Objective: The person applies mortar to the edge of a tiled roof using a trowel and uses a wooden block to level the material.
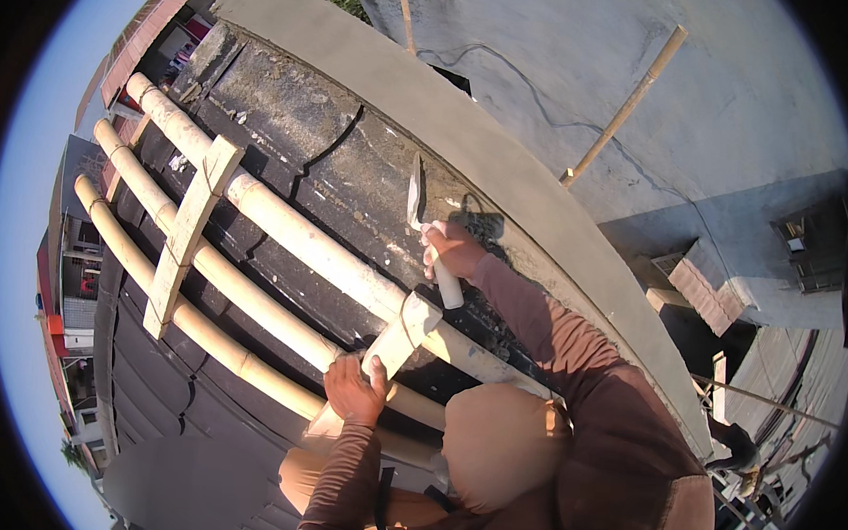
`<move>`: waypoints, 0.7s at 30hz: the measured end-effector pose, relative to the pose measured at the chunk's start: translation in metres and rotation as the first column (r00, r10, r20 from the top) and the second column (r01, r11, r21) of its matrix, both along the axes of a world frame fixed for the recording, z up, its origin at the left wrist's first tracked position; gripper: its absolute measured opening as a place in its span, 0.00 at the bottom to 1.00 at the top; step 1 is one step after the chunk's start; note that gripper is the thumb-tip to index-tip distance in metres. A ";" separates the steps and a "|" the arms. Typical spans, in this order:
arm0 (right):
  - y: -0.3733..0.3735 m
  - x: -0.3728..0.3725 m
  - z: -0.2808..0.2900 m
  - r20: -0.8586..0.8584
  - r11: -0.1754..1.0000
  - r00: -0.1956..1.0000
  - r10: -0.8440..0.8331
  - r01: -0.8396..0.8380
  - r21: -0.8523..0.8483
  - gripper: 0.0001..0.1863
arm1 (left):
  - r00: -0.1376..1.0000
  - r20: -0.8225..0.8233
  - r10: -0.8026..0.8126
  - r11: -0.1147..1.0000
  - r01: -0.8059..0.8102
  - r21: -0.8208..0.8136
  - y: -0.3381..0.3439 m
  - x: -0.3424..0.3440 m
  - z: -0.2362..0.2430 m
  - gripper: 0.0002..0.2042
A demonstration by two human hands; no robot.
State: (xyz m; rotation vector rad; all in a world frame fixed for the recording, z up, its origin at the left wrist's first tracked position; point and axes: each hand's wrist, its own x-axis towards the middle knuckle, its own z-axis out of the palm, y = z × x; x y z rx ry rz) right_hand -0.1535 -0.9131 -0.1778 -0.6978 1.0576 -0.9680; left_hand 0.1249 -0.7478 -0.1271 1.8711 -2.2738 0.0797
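Observation:
My right hand (pixel 454 251) is closed round the pale handle of a pointed trowel (pixel 414 197). Its blade points away from me over a rough, mortar-stained strip (pixel 344 159) beside a smooth grey cement ledge (pixel 502 165). Lower down, my left hand (pixel 354 391) grips a pale wooden crosspiece (pixel 405 337) where it lies across the bamboo poles (pixel 312 261). Its fingers curl over the wood, with the thumb raised. My knee, in tan cloth, is bent between the two forearms, close to the poles.
A second crosspiece (pixel 191 238) is tied over the poles farther up. Dark roofing (pixel 159 377) slopes away on the left. Beyond the ledge stands a grey wall (pixel 561 74) with a leaning bamboo pole (pixel 628 104); lower ground shows at the right.

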 end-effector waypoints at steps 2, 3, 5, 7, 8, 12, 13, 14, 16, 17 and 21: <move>0.060 -0.017 0.008 0.031 0.989 0.998 0.051 -0.055 0.139 0.18 | 1.000 -0.009 0.027 0.999 -0.027 0.027 0.001 0.005 0.006 0.17; 0.087 -0.032 0.002 0.030 0.985 0.996 0.085 -0.089 0.150 0.18 | 0.999 -0.029 0.030 0.999 -0.029 0.040 0.000 0.002 0.009 0.16; 0.123 -0.041 0.002 -0.223 0.989 0.964 0.143 -0.130 0.069 0.16 | 0.999 -0.044 0.032 0.997 -0.028 0.075 -0.002 0.002 0.008 0.16; 0.134 -0.046 0.020 -0.574 0.973 0.813 0.101 -0.200 -0.112 0.15 | 0.998 -0.058 0.014 0.999 -0.011 0.046 -0.002 0.011 0.008 0.16; 0.135 -0.054 0.029 -0.688 0.960 0.725 0.037 -0.217 -0.178 0.15 | 0.997 -0.083 0.000 0.999 0.003 0.037 -0.002 0.009 0.007 0.16; 0.132 -0.058 0.053 -0.152 0.984 0.983 0.104 -0.079 0.157 0.14 | 0.979 -0.203 -0.005 0.998 0.016 0.055 -0.005 0.006 0.014 0.15; 0.136 -0.056 0.057 -0.247 0.993 0.963 0.107 -0.089 0.082 0.15 | 0.979 -0.205 0.006 0.999 0.005 0.051 -0.006 0.007 0.015 0.15; 0.142 -0.052 0.064 -0.339 0.995 0.936 0.098 -0.097 0.019 0.16 | 0.978 -0.209 0.010 0.998 0.002 0.060 -0.004 0.007 0.014 0.15; 0.133 -0.037 0.072 -0.615 0.979 0.788 -0.012 -0.116 -0.169 0.16 | 0.979 -0.202 0.023 0.997 -0.008 0.074 -0.002 0.010 0.013 0.14; 0.121 -0.033 0.069 -0.712 0.949 0.694 -0.101 -0.149 -0.279 0.15 | 0.981 -0.194 0.024 0.998 -0.011 0.070 -0.002 0.010 0.014 0.15; 0.064 -0.031 0.050 -0.842 0.881 0.470 -0.265 -0.236 -0.409 0.14 | 0.981 -0.194 0.021 0.999 -0.011 0.050 -0.004 0.010 0.012 0.16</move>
